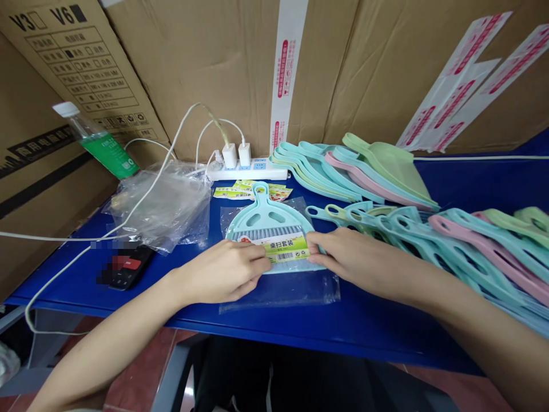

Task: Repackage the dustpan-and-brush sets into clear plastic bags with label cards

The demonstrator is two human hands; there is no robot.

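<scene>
In front of me lies a light-blue dustpan (261, 197) with a small brush (277, 233) nested in it, bristles toward me. A green and white paper label (288, 247) lies across the set, over a clear plastic bag (278, 293); I cannot tell whether the set is inside the bag. My left hand (231, 270) rests on the left part of the label with curled fingers. At the right edge, my right hand (343, 252) pinches the label and the dustpan rim between thumb and fingers.
Behind are spare labels (234, 193) and a power strip (261, 169) with white cables. Stacked dustpans (394, 166) and brushes (458, 243) fill the right. At left are clear bags (150, 200), a phone (128, 268) and a bottle (107, 151). Cardboard boxes (214, 63) wall the back.
</scene>
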